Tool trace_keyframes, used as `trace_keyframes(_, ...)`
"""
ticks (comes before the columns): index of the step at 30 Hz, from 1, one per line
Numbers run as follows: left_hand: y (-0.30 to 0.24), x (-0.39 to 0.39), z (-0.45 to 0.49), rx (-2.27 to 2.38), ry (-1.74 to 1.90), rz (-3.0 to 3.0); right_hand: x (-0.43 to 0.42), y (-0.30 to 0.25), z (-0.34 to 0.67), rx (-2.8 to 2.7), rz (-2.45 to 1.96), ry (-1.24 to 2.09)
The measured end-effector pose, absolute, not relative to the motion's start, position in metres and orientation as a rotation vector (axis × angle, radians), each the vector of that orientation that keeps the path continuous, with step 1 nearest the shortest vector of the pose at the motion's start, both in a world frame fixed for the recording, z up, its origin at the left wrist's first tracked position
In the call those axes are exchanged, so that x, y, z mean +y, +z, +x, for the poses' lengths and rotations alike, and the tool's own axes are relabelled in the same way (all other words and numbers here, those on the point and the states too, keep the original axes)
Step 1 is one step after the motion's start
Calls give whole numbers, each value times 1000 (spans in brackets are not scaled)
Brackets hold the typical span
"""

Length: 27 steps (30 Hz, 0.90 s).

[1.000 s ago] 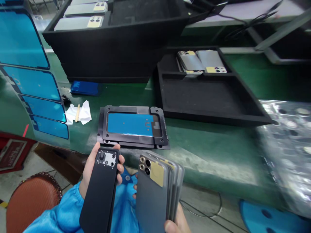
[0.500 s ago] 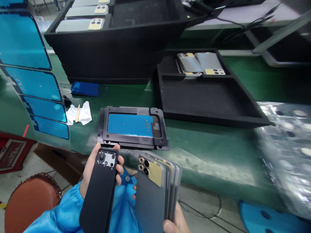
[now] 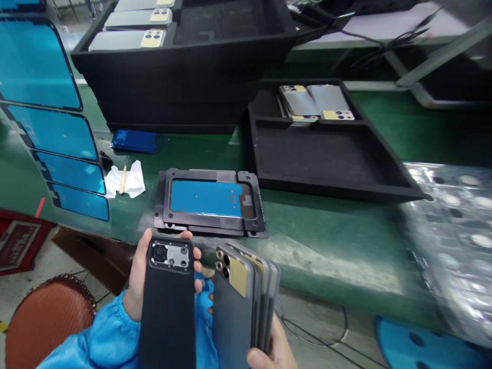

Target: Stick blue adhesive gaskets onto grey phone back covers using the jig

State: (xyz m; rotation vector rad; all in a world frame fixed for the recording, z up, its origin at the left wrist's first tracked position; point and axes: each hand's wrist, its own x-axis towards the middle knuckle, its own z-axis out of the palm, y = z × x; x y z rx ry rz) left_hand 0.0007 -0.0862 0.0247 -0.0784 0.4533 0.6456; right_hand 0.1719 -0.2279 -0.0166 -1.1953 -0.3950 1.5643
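My left hand (image 3: 138, 279) is wrapped round a black phone back cover (image 3: 167, 307), inner side up, with a silver camera plate at its top. My right hand (image 3: 269, 348) grips a fanned stack of grey phone back covers (image 3: 242, 302) with gold camera rings and yellow stickers. Both are held low, in front of the green bench edge. Just beyond them on the bench lies a black fixture (image 3: 209, 201) with a blue film sheet in its recess.
A black foam tray (image 3: 330, 154) holding grey covers sits at centre right; a larger black tray (image 3: 184, 61) with more covers stands behind. Blue film sheets (image 3: 54, 133) hang at left. White tissue with a stick (image 3: 125, 179), a blue pack (image 3: 134, 140), clear blister trays (image 3: 453, 225), an orange stool (image 3: 49, 318).
My left hand has turned the black cover more upright and square to the view and shifted it slightly right. The stack in my right hand has dropped a little.
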Motion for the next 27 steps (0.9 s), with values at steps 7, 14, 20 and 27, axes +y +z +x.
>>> trace_keyframes(7,30,-105,5,638,802,332,-220,-10,157,-684,-1326,1368)
trace_keyframes(14,25,-116,12,949,879,541,-209,-13,145,-981,-1395,1352)
trace_keyframes(20,28,-118,17,1026,918,558,-209,-20,150,-1012,-1316,1401)
trace_keyframes(27,19,-119,17,963,915,567,-213,-25,154,-1031,-1339,1426)
